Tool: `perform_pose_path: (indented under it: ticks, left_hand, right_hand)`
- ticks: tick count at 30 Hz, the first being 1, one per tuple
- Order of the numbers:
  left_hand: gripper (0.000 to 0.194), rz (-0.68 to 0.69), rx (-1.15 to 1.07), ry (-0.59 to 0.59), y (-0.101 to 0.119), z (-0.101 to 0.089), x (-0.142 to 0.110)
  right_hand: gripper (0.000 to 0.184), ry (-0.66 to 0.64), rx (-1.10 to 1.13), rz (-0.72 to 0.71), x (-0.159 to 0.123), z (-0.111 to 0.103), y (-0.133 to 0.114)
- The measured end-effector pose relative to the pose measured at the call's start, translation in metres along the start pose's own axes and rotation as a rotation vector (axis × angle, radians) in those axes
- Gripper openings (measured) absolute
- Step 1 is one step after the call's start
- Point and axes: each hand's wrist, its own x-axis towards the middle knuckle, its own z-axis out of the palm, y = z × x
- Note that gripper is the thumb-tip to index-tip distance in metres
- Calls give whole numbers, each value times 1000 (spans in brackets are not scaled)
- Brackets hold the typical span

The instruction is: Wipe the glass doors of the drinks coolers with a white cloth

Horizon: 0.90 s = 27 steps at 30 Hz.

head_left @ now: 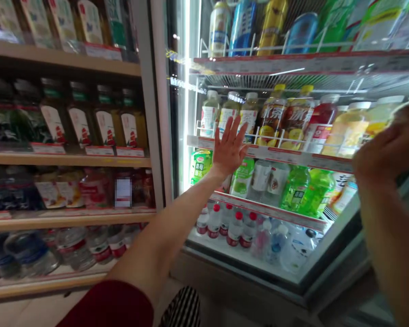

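My left hand [229, 144] is stretched out, palm forward and fingers spread, in front of the lit drinks fridge's middle shelf. Nothing is in it; whether it touches the glass door [293, 75] I cannot tell. Behind the fingers stand tea bottles with white labels [229, 111], and just right of them dark iced-tea bottles with yellow caps [273, 116]. At the right edge, near the dark door frame [330, 247], my right hand [383, 150] is raised, blurred and curled. Its fingertips and anything inside them are hidden.
Left of the fridge, wooden shelves [68, 159] carry rows of bottles. Cans [243, 27] line the fridge's top shelf; green bottles [295, 188] and red-capped water bottles [235, 229] stand lower. A black-and-white patterned shape [182, 309] shows at the bottom by the tiled floor.
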Motion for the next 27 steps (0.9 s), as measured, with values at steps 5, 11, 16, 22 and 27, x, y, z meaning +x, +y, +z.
perform_pose_path:
  ticks: [5,11,16,22,27]
  left_hand:
    - [53,23,-25,37,-2,0,0]
    - [53,16,-74,82,0,1,1]
    - [54,22,-111,100,-1,0,2]
    - [56,23,-107,129,6,8,-7]
    - [60,-3,-138,131,15,9,-18]
  right_hand:
    - [41,-337,-111,-447,-36,2,-31]
    - [49,-23,-257,92,2,-4,-4]
    - [52,-338,-136,-324,-34,-2,-35]
    - [48,-75,-193,-70,-25,-12,12]
    - [57,-99,-157,-147,-36,-3,-6]
